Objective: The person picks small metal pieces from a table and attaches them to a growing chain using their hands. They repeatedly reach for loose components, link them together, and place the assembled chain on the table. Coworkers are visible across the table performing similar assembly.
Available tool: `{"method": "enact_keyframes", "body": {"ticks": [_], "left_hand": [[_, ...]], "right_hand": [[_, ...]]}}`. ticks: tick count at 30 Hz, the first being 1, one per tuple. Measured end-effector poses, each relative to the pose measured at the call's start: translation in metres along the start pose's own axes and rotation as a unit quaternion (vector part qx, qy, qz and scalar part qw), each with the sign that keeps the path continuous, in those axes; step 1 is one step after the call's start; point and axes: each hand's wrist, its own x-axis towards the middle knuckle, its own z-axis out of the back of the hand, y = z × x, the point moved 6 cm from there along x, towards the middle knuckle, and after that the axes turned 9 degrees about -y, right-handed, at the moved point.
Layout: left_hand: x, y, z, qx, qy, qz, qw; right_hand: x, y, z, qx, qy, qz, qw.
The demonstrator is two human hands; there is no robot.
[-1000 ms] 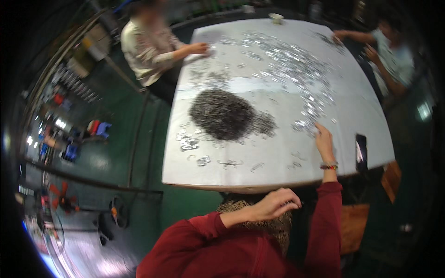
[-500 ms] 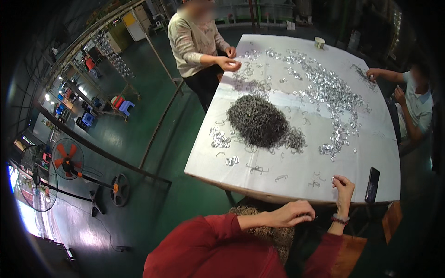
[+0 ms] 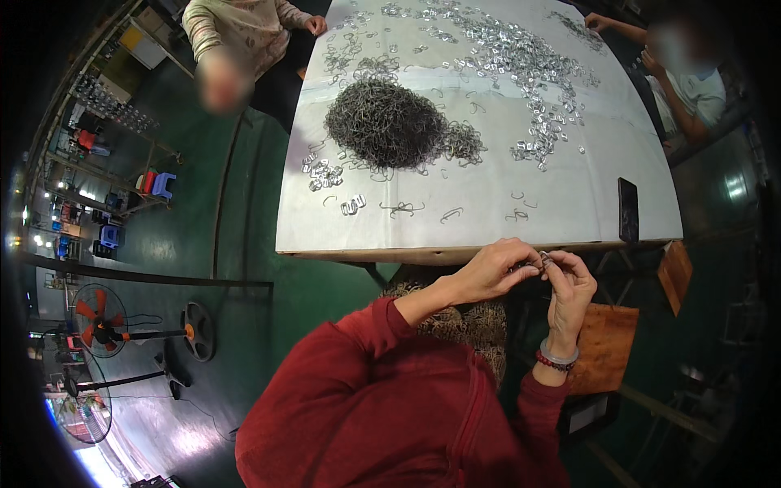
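My left hand (image 3: 503, 270) and my right hand (image 3: 569, 285) meet fingertip to fingertip just off the table's front edge, both pinched closed. Between them is a small shiny metal buckle (image 3: 544, 258), gripped by my right fingers. Whatever my left fingers pinch is too small and covered to make out. On the white-covered table (image 3: 488, 183) rises a dark heap of bent wire hooks (image 3: 382, 122), with a few loose hooks (image 3: 518, 215) lying nearest my hands. Silver metal buckles (image 3: 537, 73) spread across the far right, and a few more (image 3: 353, 204) lie at the front left.
A black phone (image 3: 627, 210) lies at the table's right front corner. One person (image 3: 244, 32) stands at the far left side; another (image 3: 691, 89) sits at the right. Wooden stools (image 3: 604, 346) are beside my right arm. Standing fans (image 3: 99, 321) are on the green floor at left.
My hands have come together; the right one drew back from the tabletop with the small buckle. My view has tilted, so the table appears higher and further left. The left person's arm has moved back.
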Motion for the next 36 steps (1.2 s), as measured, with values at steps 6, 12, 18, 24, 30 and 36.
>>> {"method": "enact_keyframes", "body": {"ticks": [6,12,18,24,30,36], "left_hand": [[-0.002,0.010,0.003,0.020,0.001,0.005,1.000],[-0.005,0.018,0.002,0.022,0.007,0.001,1.000],[0.005,0.047,0.036,0.015,-0.045,0.051,0.998],[0.077,0.157,0.118,0.340,-0.111,0.067,0.932],[0.080,0.192,0.101,0.535,-0.012,0.043,0.844],[0.092,0.155,0.119,0.484,-0.031,0.093,0.869]], "right_hand": [[0.000,-0.007,-0.003,0.056,-0.018,-0.041,0.997],[-0.001,0.000,-0.007,0.019,-0.010,0.007,1.000],[-0.005,0.000,-0.008,0.004,-0.015,0.017,1.000],[-0.006,-0.001,-0.011,0.007,-0.004,0.025,1.000],[-0.009,0.006,-0.007,-0.010,0.004,0.036,0.999],[-0.015,0.022,0.008,-0.012,-0.018,0.068,0.997]]}}
